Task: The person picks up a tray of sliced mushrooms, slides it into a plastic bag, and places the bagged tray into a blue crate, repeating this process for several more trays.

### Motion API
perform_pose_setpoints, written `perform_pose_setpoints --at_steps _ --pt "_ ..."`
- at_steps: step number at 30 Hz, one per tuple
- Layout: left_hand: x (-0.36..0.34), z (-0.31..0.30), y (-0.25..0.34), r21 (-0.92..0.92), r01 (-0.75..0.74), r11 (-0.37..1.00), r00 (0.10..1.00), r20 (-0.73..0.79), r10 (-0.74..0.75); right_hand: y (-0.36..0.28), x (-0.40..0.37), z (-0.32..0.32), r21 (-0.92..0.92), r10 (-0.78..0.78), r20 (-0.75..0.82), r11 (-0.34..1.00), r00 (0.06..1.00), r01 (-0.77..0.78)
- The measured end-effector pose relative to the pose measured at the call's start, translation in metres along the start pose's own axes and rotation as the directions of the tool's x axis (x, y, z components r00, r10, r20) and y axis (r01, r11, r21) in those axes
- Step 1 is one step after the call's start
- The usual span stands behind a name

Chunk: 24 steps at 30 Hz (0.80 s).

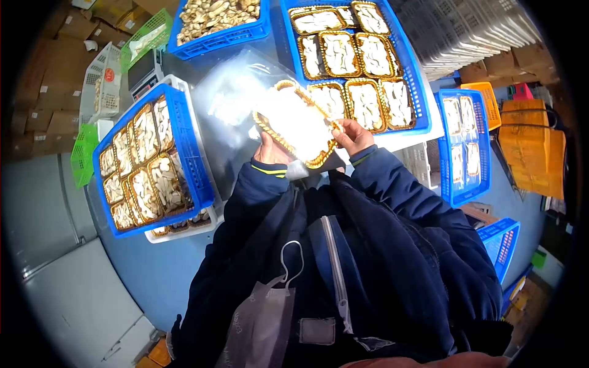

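Between my hands, in front of my jacket, is a gold-rimmed food tray (321,162), tilted. Its contents are washed out by glare. My left hand (271,151) grips its lower left side, with the fingers partly hidden under it. On the right edge, my right hand (354,136) pinches the rim between thumb and fingers. A clear plastic bag or film (236,92) spreads over the metal table behind the tray; glare hides whether it covers the tray. Beyond my right hand stands a blue crate (418,101) holding several gold-rimmed trays of pale sliced pieces, perhaps mushroom.
On my left, a blue crate (197,162) of similar trays rests on a white crate (211,226). A blue crate (254,30) of loose brownish pieces stands behind. To the right are another blue crate (446,165) with packed trays and a yellow bin (534,153). A scale (146,73) sits back left.
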<state>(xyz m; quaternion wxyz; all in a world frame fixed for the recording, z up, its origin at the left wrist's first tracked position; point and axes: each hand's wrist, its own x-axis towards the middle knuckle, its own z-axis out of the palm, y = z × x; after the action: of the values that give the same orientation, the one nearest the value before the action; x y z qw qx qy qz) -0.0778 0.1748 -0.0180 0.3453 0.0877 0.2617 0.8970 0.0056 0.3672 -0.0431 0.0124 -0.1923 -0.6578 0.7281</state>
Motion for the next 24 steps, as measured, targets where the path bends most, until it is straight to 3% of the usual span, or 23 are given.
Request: perform_pose_setpoints --at_steps 3,6,11,13,15,16,18,20,21,24 --pt "0.011 0.019 -0.002 -0.086 0.078 0.993 0.994 0.085 -0.07 0.006 0.001 -0.007 0.336 0.063 -0.077 0.941 0.995 -0.033" --pt "0.031 0.02 -0.01 -0.092 0.128 0.988 0.987 0.106 -0.118 0.006 -0.002 -0.019 0.458 0.181 -0.031 0.877 0.983 -0.147" --pt "0.056 0.007 -0.02 0.02 0.111 0.994 0.993 0.038 -0.112 -0.008 0.003 -0.036 0.314 0.051 -0.172 0.949 0.984 0.006" --pt "0.071 -0.004 -0.013 0.152 0.086 0.985 0.996 -0.013 -0.085 -0.012 0.005 -0.044 0.278 0.059 -0.18 0.961 0.982 -0.007" --pt "0.079 -0.007 -0.008 0.137 0.069 0.988 0.996 -0.073 -0.06 -0.014 0.006 -0.049 0.272 0.086 -0.185 0.962 0.979 -0.033" --pt "0.074 -0.004 -0.009 -0.207 0.03 0.978 0.981 -0.18 -0.068 -0.015 0.008 -0.051 0.277 0.084 -0.169 0.96 0.982 -0.034" --pt "0.068 0.006 -0.023 0.003 -0.085 0.996 0.975 -0.208 0.084 -0.015 0.01 -0.058 0.286 0.081 -0.14 0.957 0.987 -0.038" --pt "0.07 0.018 -0.038 0.159 -0.209 0.965 0.961 -0.15 0.233 -0.01 0.018 -0.07 0.274 0.079 -0.124 0.961 0.989 -0.043" --pt "0.071 0.032 -0.041 0.198 -0.193 0.961 0.959 -0.169 0.227 -0.01 0.021 -0.077 0.289 0.076 -0.112 0.957 0.991 -0.041" --pt "0.09 0.037 -0.05 0.15 -0.037 0.988 0.998 0.057 0.028 -0.017 0.027 -0.092 0.344 0.119 -0.154 0.937 0.981 -0.059"
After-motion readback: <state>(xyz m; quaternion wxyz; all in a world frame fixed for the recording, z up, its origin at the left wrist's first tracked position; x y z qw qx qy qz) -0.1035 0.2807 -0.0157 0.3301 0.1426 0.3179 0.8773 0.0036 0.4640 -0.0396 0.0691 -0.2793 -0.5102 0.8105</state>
